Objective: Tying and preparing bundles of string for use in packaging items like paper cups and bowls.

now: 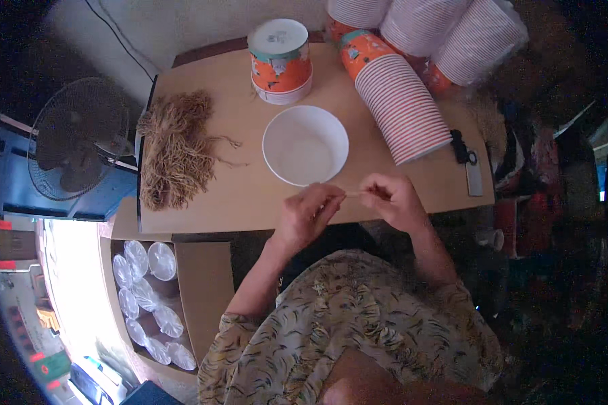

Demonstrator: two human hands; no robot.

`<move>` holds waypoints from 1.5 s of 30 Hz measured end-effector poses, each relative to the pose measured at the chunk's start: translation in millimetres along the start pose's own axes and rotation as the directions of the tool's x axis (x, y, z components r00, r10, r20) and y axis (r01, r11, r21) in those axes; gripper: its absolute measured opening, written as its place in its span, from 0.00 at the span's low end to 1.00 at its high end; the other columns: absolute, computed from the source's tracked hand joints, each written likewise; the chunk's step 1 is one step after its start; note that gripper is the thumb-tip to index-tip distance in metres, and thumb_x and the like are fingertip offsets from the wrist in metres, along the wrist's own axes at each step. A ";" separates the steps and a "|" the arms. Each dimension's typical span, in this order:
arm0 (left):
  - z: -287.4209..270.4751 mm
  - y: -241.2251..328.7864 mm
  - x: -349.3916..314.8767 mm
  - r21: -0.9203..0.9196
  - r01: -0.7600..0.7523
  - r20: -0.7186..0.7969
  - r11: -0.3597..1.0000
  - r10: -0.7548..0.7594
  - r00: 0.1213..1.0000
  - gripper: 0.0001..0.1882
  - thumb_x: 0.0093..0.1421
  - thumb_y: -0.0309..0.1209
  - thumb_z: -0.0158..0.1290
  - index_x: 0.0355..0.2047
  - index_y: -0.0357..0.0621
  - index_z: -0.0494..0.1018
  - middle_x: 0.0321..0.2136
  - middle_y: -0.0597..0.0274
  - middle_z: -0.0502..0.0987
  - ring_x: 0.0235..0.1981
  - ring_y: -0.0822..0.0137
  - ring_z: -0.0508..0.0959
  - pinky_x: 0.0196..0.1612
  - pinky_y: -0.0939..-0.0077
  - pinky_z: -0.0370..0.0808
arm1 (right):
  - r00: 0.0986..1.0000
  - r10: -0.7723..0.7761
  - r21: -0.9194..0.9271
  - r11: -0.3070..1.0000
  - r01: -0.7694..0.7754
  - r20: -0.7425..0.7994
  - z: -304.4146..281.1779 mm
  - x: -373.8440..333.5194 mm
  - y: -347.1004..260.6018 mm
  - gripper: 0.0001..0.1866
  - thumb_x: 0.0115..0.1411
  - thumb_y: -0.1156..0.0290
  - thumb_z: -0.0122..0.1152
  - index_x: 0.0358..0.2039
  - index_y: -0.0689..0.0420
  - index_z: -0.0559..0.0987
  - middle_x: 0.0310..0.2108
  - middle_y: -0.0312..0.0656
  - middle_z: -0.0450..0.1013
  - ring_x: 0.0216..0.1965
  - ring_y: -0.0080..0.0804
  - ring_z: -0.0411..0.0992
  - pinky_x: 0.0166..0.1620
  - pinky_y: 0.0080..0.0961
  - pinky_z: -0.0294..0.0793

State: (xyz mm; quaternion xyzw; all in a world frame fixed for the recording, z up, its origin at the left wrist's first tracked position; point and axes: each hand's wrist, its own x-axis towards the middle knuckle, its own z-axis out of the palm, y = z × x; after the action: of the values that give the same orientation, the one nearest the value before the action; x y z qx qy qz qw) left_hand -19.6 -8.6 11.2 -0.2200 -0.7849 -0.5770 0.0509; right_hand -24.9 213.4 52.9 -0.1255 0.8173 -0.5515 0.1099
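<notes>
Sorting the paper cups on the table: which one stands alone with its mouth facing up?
The white-lined cup just beyond the hands. The orange cup behind it is upside down; the rest lie in nested stacks.

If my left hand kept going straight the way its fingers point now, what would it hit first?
Most likely the right hand: the left hand points rightward along the thin strand pinched between them, with only a small gap left.

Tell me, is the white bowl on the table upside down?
No, the white bowl stands open side up, its bare inside showing, just beyond both hands.
</notes>
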 end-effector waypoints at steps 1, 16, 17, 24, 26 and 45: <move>-0.4 -2.5 -1.4 0.095 -0.073 0.024 0.993 0.071 0.997 0.09 0.58 0.23 0.59 0.40 0.40 0.76 0.35 0.57 0.80 0.31 0.58 0.82 0.34 0.69 0.80 | 1.000 -0.008 0.000 1.000 0.008 0.005 -0.8 -0.7 2.1 0.10 0.60 0.66 0.63 0.33 0.61 0.78 0.21 0.26 0.69 0.23 0.13 0.63 0.27 0.17 0.64; -4.6 -37.6 -1.6 0.394 -0.111 -0.131 0.912 0.175 0.976 0.11 0.56 0.30 0.62 0.41 0.46 0.78 0.41 0.58 0.81 0.31 0.56 0.83 0.33 0.67 0.82 | 0.898 -0.319 0.635 0.635 0.440 -0.303 -12.8 -17.4 26.5 0.09 0.57 0.73 0.61 0.37 0.64 0.78 0.24 0.34 0.68 0.22 0.19 0.63 0.24 0.18 0.63; -10.6 -29.4 1.3 0.393 -0.114 -0.124 0.912 0.176 0.976 0.11 0.56 0.30 0.62 0.41 0.46 0.78 0.41 0.58 0.81 0.31 0.56 0.83 0.33 0.67 0.82 | 0.912 -0.191 0.512 0.777 0.366 -0.363 -10.9 -18.0 19.7 0.11 0.59 0.72 0.59 0.40 0.63 0.77 0.23 0.33 0.67 0.22 0.18 0.62 0.25 0.17 0.62; -42.9 -13.9 12.5 0.611 0.108 -0.085 0.784 -0.071 0.994 0.12 0.55 0.35 0.63 0.39 0.49 0.78 0.40 0.58 0.80 0.33 0.57 0.83 0.31 0.66 0.80 | 0.832 0.010 0.591 0.709 0.385 -0.554 -9.2 -3.3 -6.4 0.16 0.66 0.73 0.51 0.53 0.61 0.72 0.22 0.28 0.60 0.21 0.15 0.56 0.26 0.17 0.58; -27.0 -9.3 21.1 0.669 0.104 -0.039 0.736 -0.106 0.994 0.10 0.57 0.33 0.62 0.38 0.48 0.78 0.39 0.57 0.80 0.34 0.56 0.83 0.32 0.66 0.80 | 0.880 0.016 0.724 0.577 0.379 -0.474 -6.8 5.9 0.6 0.16 0.68 0.71 0.50 0.54 0.61 0.72 0.21 0.30 0.59 0.21 0.16 0.55 0.26 0.18 0.57; 14.8 -25.4 -25.1 -0.280 0.541 0.172 0.793 -0.513 0.841 0.08 0.62 0.31 0.59 0.36 0.37 0.80 0.25 0.65 0.79 0.23 0.76 0.78 0.25 0.82 0.74 | 0.884 0.275 0.869 0.434 0.237 -0.378 25.3 9.1 90.9 0.13 0.66 0.70 0.55 0.50 0.58 0.73 0.33 0.37 0.70 0.31 0.24 0.66 0.36 0.24 0.68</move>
State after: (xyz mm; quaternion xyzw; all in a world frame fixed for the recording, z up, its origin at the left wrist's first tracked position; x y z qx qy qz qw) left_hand -4.8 -8.1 -24.5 -0.0228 -0.7133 -0.6764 -0.1822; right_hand -33.0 221.0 -41.2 0.0990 0.3981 -0.9113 -0.0343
